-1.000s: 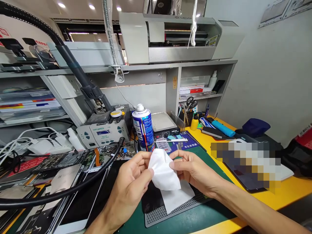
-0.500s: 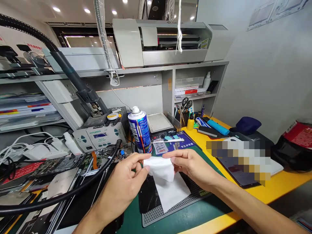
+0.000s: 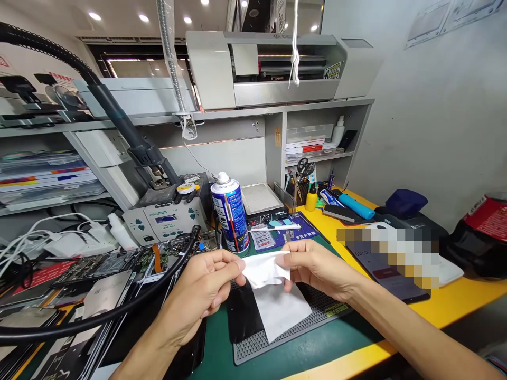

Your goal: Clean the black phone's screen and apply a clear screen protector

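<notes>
My left hand [image 3: 198,295] pinches the left corner of a thin white cloth [image 3: 262,270] between thumb and forefinger. The opposite corner is gripped by my right hand [image 3: 322,272], so the top edge is stretched between the two. Beneath it a flat white sheet [image 3: 283,316] of similar material lies over a black, glossy flat item [image 3: 242,316]. Whether cloth and sheet are one piece I cannot tell. Both rest on a grey textured mat [image 3: 253,349]. A blue spray can [image 3: 230,216] stands just beyond my hands.
Circuit boards [image 3: 130,264] and device panels crowd the left, crossed by a black hose [image 3: 119,316]. A grey rework station [image 3: 166,219] stands behind them. To the right, a phone-like screen [image 3: 390,272] lies on the yellow table [image 3: 443,306]. Behind is a small flat-topped device [image 3: 263,200].
The cloth's hanging part looks more crumpled and shorter. My left fingers have curled inward around its corner, and the right thumb has shifted on the edge. The view has shifted slightly.
</notes>
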`<move>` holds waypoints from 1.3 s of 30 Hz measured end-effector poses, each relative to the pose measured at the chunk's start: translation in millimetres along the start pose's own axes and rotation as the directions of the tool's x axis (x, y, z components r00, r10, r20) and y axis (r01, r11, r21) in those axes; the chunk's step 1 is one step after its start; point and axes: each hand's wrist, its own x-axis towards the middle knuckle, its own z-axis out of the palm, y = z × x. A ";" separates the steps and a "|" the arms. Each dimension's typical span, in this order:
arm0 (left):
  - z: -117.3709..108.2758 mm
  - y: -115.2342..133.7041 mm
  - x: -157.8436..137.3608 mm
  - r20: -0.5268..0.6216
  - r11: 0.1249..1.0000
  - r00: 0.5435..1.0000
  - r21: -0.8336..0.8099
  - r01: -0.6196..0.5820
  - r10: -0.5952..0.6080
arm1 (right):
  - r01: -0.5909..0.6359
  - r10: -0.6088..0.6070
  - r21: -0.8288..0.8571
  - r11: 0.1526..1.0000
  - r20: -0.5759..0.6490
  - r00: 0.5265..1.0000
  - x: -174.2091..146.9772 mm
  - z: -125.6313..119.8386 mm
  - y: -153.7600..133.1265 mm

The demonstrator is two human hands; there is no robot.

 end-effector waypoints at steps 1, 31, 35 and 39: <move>0.8 0.0 0.6 -0.024 1.000 1.000 -0.004 -0.008 0.008 | -0.016 0.016 0.014 1.000 0.014 1.000 1.0 -1.1 -0.1; 26.4 -16.1 4.8 0.039 0.905 0.997 -0.422 -0.045 0.067 | 0.054 -0.060 0.090 0.994 0.071 0.996 -21.6 14.5 6.4; 29.2 -16.9 4.2 0.173 0.897 0.985 -0.433 0.094 -0.020 | 0.051 -0.056 0.136 0.989 0.030 0.998 -21.9 18.6 7.7; 28.1 -17.8 -1.8 0.238 0.917 0.969 -0.367 0.158 -0.072 | -0.025 0.035 0.190 0.981 -0.049 0.998 -18.0 16.5 5.6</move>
